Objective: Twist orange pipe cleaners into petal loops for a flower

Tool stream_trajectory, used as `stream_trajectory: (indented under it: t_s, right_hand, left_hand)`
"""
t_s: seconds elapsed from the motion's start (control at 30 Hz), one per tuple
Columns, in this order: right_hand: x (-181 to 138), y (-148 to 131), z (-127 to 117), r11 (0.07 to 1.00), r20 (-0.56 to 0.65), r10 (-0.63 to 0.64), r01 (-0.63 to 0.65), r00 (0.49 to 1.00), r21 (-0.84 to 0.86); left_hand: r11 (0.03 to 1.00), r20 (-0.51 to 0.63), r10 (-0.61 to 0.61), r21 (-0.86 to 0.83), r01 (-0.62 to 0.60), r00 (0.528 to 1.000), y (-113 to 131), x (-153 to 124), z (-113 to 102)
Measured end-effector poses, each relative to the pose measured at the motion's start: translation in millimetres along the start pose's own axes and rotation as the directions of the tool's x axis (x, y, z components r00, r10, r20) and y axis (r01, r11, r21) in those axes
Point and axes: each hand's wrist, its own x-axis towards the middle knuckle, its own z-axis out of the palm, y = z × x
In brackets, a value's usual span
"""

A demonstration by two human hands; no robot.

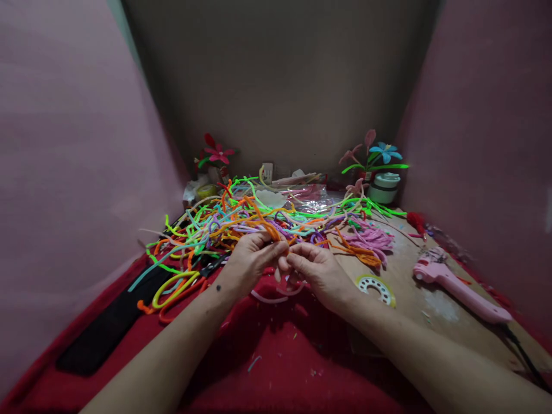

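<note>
My left hand is closed around a small bundle of orange pipe cleaners, whose free ends point up and away from me. Close against it, my right hand pinches at the lower end of the same bundle, fingertips touching those of the left. The exact spot between the fingertips is partly hidden. Just behind both hands lies a tangled heap of colourful pipe cleaners. Under the fingers, a pale pink pipe cleaner curves over the red cloth.
On the board at right rest a pink glue gun with a cord, a roll of tape and pink pipe cleaners. A black strip lies left. Pipe-cleaner flowers and a lidded jar stand at the back.
</note>
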Motion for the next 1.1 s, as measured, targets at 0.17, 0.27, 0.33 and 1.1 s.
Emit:
stream_trajectory:
  t_s: [0.17,0.27,0.33,1.1]
  right_hand:
    - [-4.6,-1.7,6.8,0.906,-0.033,-0.056,0.037,0.998,-0.421]
    - [-7.2,-0.4,8.3,0.771,-0.037,-0.162,0.103,0.986,-0.628]
    - [-7.2,0.9,7.8,0.698,-0.005,-0.205,0.142,0.979,-0.702]
    - [-5.7,6.4,9.7,0.845,-0.089,0.129,-0.156,0.988,-0.512]
  left_hand:
    - [0.998,-0.157,-0.07,-0.013,0.069,0.985,-7.2,3.8,-0.8]
    - [0.993,-0.232,-0.096,0.047,0.109,0.968,-8.5,3.1,1.7]
    - [0.991,-0.248,-0.078,0.082,0.101,0.966,-8.7,2.5,4.1]
    - [0.999,-0.308,-0.029,0.025,0.039,0.951,-9.9,2.5,13.2]
